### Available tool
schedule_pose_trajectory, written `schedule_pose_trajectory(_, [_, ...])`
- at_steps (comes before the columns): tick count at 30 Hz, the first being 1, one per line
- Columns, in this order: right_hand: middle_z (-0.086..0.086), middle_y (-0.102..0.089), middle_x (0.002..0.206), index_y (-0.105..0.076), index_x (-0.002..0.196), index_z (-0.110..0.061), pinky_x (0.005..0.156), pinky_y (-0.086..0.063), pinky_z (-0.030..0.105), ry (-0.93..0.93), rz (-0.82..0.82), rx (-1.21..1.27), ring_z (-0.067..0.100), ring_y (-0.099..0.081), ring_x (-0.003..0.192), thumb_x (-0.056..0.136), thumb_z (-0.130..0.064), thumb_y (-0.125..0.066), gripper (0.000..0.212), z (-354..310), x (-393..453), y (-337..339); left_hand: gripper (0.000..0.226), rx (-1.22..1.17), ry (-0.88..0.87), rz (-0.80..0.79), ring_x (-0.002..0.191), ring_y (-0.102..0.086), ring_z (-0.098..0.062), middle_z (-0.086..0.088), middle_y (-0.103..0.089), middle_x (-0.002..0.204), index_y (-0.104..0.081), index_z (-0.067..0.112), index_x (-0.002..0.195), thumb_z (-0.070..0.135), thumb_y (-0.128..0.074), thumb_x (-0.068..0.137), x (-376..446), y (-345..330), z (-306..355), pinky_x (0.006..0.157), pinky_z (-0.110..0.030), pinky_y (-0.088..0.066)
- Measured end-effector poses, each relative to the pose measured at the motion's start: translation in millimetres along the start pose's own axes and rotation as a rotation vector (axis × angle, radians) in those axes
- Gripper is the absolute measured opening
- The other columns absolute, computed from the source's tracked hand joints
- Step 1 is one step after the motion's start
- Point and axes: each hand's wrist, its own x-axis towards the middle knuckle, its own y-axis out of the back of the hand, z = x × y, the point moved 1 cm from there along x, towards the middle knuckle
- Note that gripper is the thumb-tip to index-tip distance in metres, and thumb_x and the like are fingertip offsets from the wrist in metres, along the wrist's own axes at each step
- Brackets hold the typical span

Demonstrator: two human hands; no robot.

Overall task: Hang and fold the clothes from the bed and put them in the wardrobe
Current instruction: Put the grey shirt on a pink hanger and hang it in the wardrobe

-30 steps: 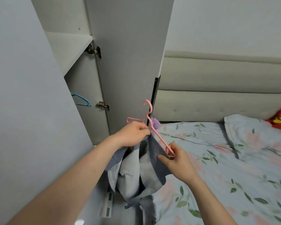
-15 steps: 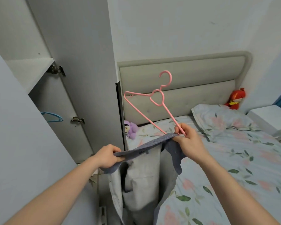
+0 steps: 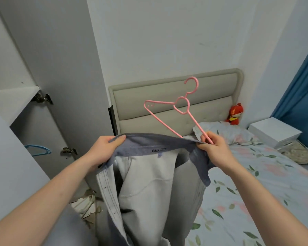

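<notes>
Shirt: you hold this blue-grey garment stretched by its collar between your 2 hands, in front of you, with the body hanging straight down below them. The inside of the collar faces you and shows a label reading "d&x".

Your left hand grips the left end of the collar, fingers curled under the cloth and thumb pressed on top.

Your right hand pinches the right end of the collar and, in the same grip, 1 arm of the pink hanger. The hanger rises up and to the left from that hand, tilted, with its hook uppermost. The hanger is outside the shirt; only the gripped end meets the collar.

Wardrobe: it stands to the left of your left hand with its door open. A blue hanger shows inside, left of your left hand and apart from it.

Bed: it lies below and to the right of your right hand, covered in a leaf-print sheet. Beyond your right hand are the padded headboard, a pillow, a red toy and a white box.
</notes>
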Motion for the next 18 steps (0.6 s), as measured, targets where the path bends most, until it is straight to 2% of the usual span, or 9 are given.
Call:
schedule_pose_trajectory(3, [-0.004,-0.049,0.06,-0.049,0.071,-0.019,0.063,-0.045,0.039,-0.039,-0.023,-0.068,0.017,-0.047,0.061,0.09,-0.006,-0.07,0.03,13,1,13,0.045,-0.068,-0.019,-0.119,0.085,-0.073,-0.02,-0.015,-0.079,0.099,-0.079,0.011,0.099,0.054,-0.068,0.093,9,1,37,0.081,-0.032,-0.054])
schedule_pose_trajectory(5, [-0.006,-0.049,0.06,-0.05,0.073,-0.017,0.061,-0.046,0.033,-0.053,-0.031,-0.101,0.016,-0.05,0.06,0.087,-0.012,-0.076,0.03,19,-4,18,0.047,-0.023,-0.048,-0.145,0.09,-0.073,-0.028,-0.021,-0.076,0.102,-0.078,0.009,0.103,0.054,-0.068,0.094,17,2,53,0.091,-0.04,-0.054])
schedule_pose_trajectory(7, [-0.002,-0.053,0.061,-0.05,0.077,-0.014,0.059,-0.05,0.027,-0.044,-0.026,-0.093,0.016,-0.06,0.06,0.085,-0.021,-0.082,0.034,21,-11,23,0.045,0.044,-0.076,-0.152,0.092,-0.074,-0.029,-0.018,-0.077,0.101,-0.079,0.011,0.1,0.054,-0.065,0.096,24,3,63,0.098,-0.045,-0.054])
schedule_pose_trajectory(9, [0.01,-0.063,0.069,-0.051,0.083,-0.006,0.062,-0.058,0.033,-0.023,-0.009,-0.048,0.019,-0.075,0.069,0.088,-0.033,-0.082,0.042,16,-17,28,0.045,0.128,-0.099,-0.145,0.081,-0.071,-0.02,-0.015,-0.078,0.099,-0.079,0.015,0.096,0.056,-0.062,0.097,31,4,71,0.089,-0.037,-0.056])
schedule_pose_trajectory(11, [0.006,-0.067,0.07,-0.058,0.086,-0.008,0.063,-0.059,0.04,0.017,0.002,-0.02,0.022,-0.078,0.073,0.094,-0.045,-0.073,0.041,5,-23,34,0.042,0.251,-0.118,-0.112,0.072,-0.065,-0.015,-0.01,-0.078,0.091,-0.079,0.019,0.093,0.057,-0.061,0.097,39,4,76,0.074,-0.03,-0.051])
schedule_pose_trajectory(13, [-0.002,-0.062,0.061,-0.06,0.076,-0.022,0.056,-0.055,0.037,0.055,-0.039,0.026,0.028,-0.078,0.071,0.098,-0.055,-0.059,0.04,-5,-29,42,0.04,0.333,-0.122,-0.096,0.07,-0.058,-0.016,-0.013,-0.074,0.083,-0.079,0.02,0.09,0.055,-0.061,0.097,45,2,77,0.07,-0.03,-0.045])
schedule_pose_trajectory(15, [-0.002,-0.055,0.058,-0.052,0.066,-0.024,0.048,-0.051,0.033,0.067,-0.096,0.063,0.034,-0.077,0.069,0.099,-0.057,-0.053,0.048,-11,-35,47,0.039,0.367,-0.111,-0.092,0.07,-0.052,-0.019,-0.021,-0.064,0.078,-0.08,0.019,0.089,0.054,-0.063,0.097,50,2,75,0.069,-0.032,-0.042])
schedule_pose_trajectory(18, [0.003,-0.054,0.059,-0.05,0.064,-0.021,0.044,-0.047,0.029,0.05,-0.138,0.053,0.037,-0.076,0.069,0.101,-0.053,-0.053,0.049,-10,-41,51,0.038,0.381,-0.083,-0.062,0.068,-0.044,-0.02,-0.007,-0.052,0.07,-0.08,0.021,0.085,0.054,-0.065,0.096,55,3,71,0.065,-0.031,-0.037])
